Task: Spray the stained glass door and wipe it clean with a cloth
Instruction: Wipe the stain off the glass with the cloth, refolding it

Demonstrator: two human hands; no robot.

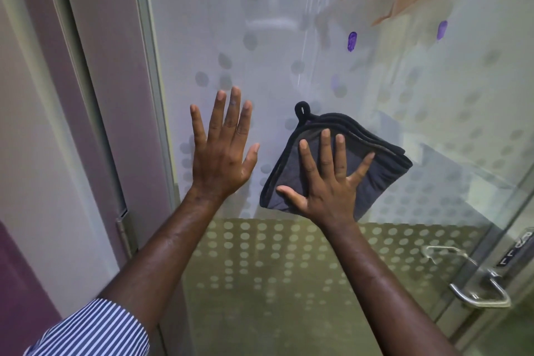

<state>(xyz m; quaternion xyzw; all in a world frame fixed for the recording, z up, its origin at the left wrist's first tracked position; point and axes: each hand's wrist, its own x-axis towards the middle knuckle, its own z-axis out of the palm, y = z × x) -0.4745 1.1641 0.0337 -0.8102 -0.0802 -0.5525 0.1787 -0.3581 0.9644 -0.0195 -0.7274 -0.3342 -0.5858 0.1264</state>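
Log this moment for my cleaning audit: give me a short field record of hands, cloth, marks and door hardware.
left hand: flat on the glass door, fingers spread, holding nothing
right hand: spread flat, pressing the cloth to the glass
cloth: dark grey, folded, hanging loop at its top
purple marks: two, above the cloth, not yet wiped
door handle: metal, lower right
spray bottle: not in view

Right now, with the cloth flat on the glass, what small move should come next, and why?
Probably slide the right hand and the folded cloth up the glass door toward the nearer purple smear. It sits above the cloth, unwiped, with a second purple smear further right. The left hand lies flat on the glass.
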